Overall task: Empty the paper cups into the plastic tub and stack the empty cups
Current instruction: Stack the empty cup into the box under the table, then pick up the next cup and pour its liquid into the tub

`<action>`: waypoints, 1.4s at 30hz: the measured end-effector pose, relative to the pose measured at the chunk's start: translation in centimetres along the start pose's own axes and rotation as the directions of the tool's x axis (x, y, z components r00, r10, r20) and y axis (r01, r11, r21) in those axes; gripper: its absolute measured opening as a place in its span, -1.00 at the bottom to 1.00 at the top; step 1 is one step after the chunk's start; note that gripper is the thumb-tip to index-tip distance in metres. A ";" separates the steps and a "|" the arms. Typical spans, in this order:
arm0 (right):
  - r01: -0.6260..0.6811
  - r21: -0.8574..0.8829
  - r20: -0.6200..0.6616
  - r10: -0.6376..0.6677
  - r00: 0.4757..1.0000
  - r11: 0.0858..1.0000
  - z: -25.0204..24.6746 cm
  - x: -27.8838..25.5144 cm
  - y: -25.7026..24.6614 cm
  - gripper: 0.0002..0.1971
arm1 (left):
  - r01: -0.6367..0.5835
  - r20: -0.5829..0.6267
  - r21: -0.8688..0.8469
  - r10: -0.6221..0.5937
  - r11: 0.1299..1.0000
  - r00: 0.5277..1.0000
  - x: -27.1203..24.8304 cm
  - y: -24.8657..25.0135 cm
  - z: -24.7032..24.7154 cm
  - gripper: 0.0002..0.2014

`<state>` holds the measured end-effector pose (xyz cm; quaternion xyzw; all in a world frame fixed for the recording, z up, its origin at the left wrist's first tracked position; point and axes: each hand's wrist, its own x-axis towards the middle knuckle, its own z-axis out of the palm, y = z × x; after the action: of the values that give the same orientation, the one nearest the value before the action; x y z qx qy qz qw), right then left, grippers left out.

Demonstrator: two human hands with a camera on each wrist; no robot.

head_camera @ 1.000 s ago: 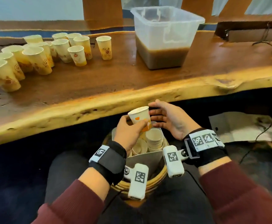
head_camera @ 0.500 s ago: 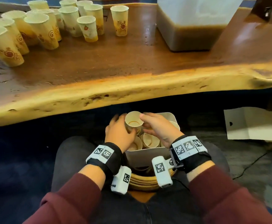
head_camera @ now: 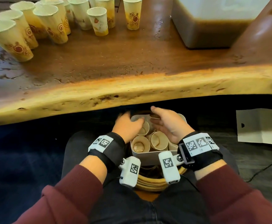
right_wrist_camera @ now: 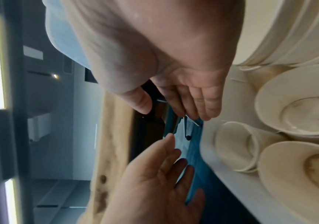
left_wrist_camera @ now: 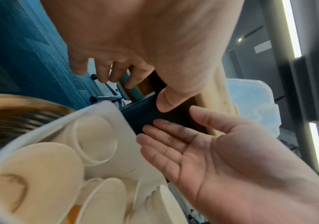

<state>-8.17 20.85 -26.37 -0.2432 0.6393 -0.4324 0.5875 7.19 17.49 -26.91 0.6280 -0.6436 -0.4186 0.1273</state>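
- Below the near edge of the wooden table [head_camera: 132, 88], on the person's lap: a white container [head_camera: 149, 156] set in a round woven basket [head_camera: 149, 183], holding empty paper cups [head_camera: 158, 140] upright with stained bottoms; some are nested in stacks, the count unclear
- Left hand [head_camera: 127, 125]: over the container's far left corner, fingers loosely spread and slightly bent, holding nothing; blurred in the head view; the left wrist view shows the fingers [left_wrist_camera: 105, 71] hanging free of the cups
- Right hand [head_camera: 169, 125]: over the container's far right side, palm turned toward the left hand, fingers straight and relaxed, nothing held; the right wrist view shows its fingers [right_wrist_camera: 202, 100] extended beside the cup rims
- Hands apart from each other, a gap between the palms, one cup [head_camera: 144, 128] below that gap
- Far left of the table: a cluster of paper cups with red swirl prints [head_camera: 54, 25], standing upright; contents cannot be told
- Far right of the table: a plastic tub [head_camera: 209, 29], translucent, holding brown liquid in its lower part, well apart from the cup cluster
- Floor to the right of the lap: a white folded paper bag [head_camera: 261, 126] and a dark cable [head_camera: 264, 168]
- Wrists: black straps with white marker tags, maroon sleeves [head_camera: 70, 202] behind them
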 end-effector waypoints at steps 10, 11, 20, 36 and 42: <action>0.100 -0.215 0.282 -0.036 0.959 0.972 -0.4 -5.0 -8.8 -0.52 | -0.329 0.167 0.269 0.292 0.905 0.942 -3.3 5.9 -6.8 -0.62; 0.120 -0.202 0.305 -0.054 0.951 0.972 -0.2 -5.3 -10.1 -0.53 | -0.345 0.138 0.249 0.320 0.905 0.937 -3.3 6.4 -8.0 -0.62; 0.133 0.236 0.288 -0.200 0.937 0.963 6.9 -2.7 -20.0 -0.58 | -0.310 -0.214 -0.501 0.232 0.808 0.949 0.6 10.3 -18.2 -0.87; 0.084 0.205 0.108 -0.107 0.988 0.975 16.4 13.4 -28.2 -0.52 | -0.154 -0.313 -0.433 0.012 0.888 0.950 17.2 11.9 -24.9 -0.40; 0.089 0.186 0.097 -0.108 0.989 0.979 17.3 16.1 -28.5 -0.54 | -0.151 -0.327 -0.357 0.029 0.922 0.945 20.6 11.8 -24.7 -0.37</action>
<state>-0.23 -11.43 -10.06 -0.2430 0.5521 -0.5038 0.6184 12.27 -12.34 -10.90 0.6199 -0.5510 -0.4223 0.3658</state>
